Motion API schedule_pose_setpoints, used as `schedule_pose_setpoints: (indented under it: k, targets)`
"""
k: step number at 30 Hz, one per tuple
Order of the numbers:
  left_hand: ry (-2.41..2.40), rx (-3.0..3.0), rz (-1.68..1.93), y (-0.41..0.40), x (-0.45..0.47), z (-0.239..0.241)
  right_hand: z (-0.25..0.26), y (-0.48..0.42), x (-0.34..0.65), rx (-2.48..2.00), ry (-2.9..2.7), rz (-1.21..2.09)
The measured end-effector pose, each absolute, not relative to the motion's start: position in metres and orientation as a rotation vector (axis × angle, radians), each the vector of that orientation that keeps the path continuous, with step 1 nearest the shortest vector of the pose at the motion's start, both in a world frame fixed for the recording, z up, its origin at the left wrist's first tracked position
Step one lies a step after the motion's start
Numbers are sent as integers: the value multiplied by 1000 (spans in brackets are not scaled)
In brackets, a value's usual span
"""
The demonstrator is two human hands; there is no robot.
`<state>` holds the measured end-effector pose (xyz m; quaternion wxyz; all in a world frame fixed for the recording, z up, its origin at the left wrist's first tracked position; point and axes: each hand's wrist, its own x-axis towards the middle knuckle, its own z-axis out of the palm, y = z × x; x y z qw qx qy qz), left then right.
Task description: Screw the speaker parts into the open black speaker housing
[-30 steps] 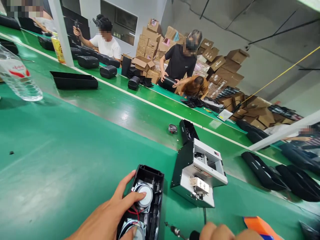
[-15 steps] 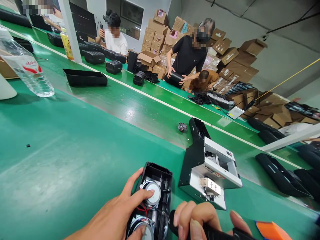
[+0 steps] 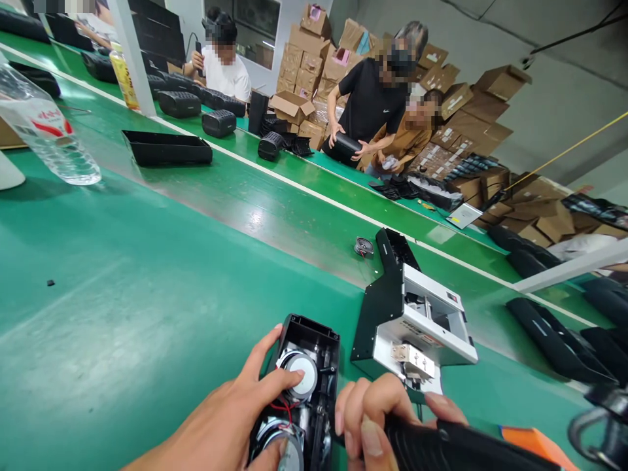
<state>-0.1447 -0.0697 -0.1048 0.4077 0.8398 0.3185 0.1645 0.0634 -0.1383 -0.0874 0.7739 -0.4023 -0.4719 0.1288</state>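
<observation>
An open black speaker housing (image 3: 318,343) lies on the green table at the bottom centre, with two round speaker drivers and red wires inside. My left hand (image 3: 230,418) rests on it, thumb and fingers pressing the upper driver (image 3: 298,382). My right hand (image 3: 377,418) grips a black electric screwdriver (image 3: 456,448) just right of the housing; its tip is hidden behind my fingers. A white and black screw feeder box (image 3: 417,324) stands right behind the screwdriver.
A loose small speaker driver (image 3: 364,247) lies on the conveyor. A water bottle (image 3: 46,127) and a black tray (image 3: 167,148) are far left. Black speaker shells (image 3: 554,337) lie at right. Three people work across the belt in front of stacked cardboard boxes (image 3: 314,49).
My right hand has risen into view with the screwdriver and moved left toward the housing. The crouching person across the belt has straightened up. My left hand stays on the driver.
</observation>
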Motion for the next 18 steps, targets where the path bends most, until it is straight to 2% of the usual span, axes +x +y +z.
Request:
schedule_pose_setpoints:
  k: [9, 18]
  targets:
    - [792, 2137, 419, -67, -145, -102, -57, -116, 70, -935, -816, 487]
    - [792, 2158, 417, -66, -146, -104, -65, -126, 77, -785, -1148, 641]
